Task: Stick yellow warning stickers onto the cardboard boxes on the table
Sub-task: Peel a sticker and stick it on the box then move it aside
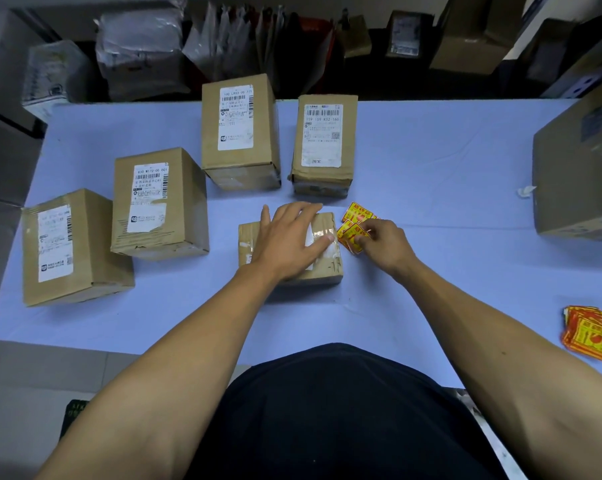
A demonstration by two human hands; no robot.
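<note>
A small cardboard box lies in front of me on the blue table. My left hand rests flat on its top with fingers spread. Just right of the box lie a few yellow and red warning stickers. My right hand pinches one of these stickers at its edge, beside the box's right side. Several taller cardboard boxes with white shipping labels stand farther back and left.
A stack of more yellow stickers lies at the table's right edge. A large cardboard box stands at the far right. Bags and cartons crowd the floor behind the table.
</note>
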